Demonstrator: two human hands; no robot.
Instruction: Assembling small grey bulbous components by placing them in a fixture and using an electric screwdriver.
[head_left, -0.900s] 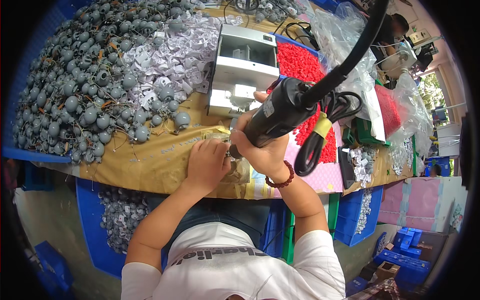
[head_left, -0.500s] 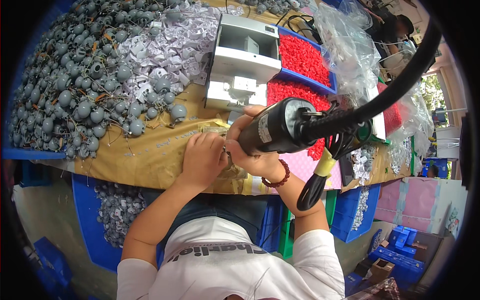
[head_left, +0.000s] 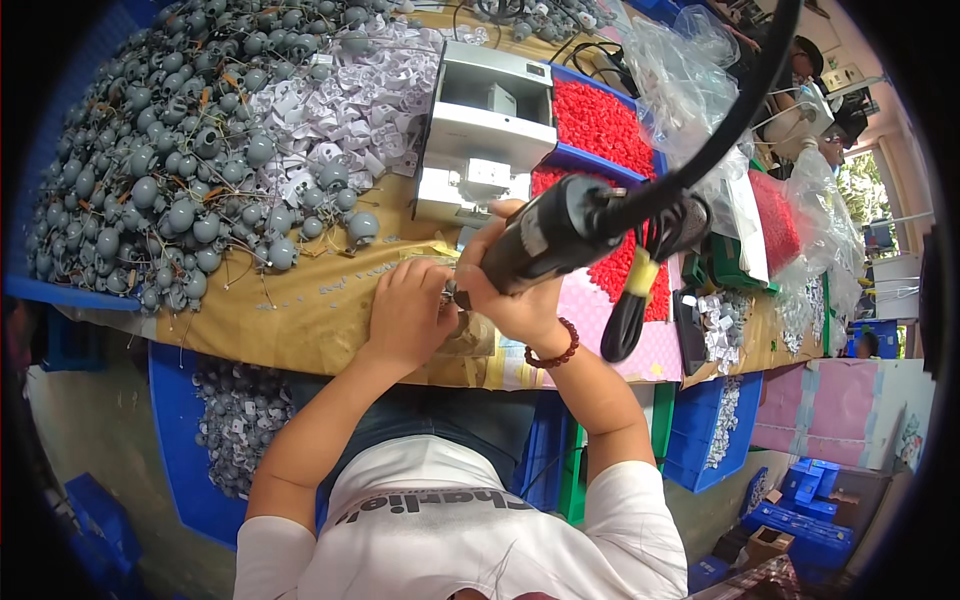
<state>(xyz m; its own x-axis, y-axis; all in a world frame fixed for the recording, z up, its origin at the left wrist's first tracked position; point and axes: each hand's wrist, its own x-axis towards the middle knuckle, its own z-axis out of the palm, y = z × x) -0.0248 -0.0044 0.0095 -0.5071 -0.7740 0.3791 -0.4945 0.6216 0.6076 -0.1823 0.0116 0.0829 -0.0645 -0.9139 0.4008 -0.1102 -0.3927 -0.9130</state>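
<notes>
My right hand [head_left: 507, 290] is wrapped round a black corded electric screwdriver [head_left: 545, 235], tilted, its thick cable rising to the upper right. The tool's lower end is hidden by the hand. Close beside it, my left hand [head_left: 408, 308] is closed, fingers bent and pressed down at the table's near edge. Between the two hands a small dark part [head_left: 460, 298] shows partly; its kind is too small to make out. A bundled black cord [head_left: 632, 295] with a yellow tie hangs beside the screwdriver.
Grey round parts with wires [head_left: 150, 190] are heaped at left, next to white plastic pieces [head_left: 345, 105]. A grey-white machine [head_left: 485, 130] stands ahead of my hands. Blue trays of red parts [head_left: 605, 125] lie right of it. Below the table edge is a blue bin [head_left: 180, 440].
The screwdriver's upper end has swung a little left and down in my right hand, and its cable and cord bundle have shifted. My left hand stays almost in place.
</notes>
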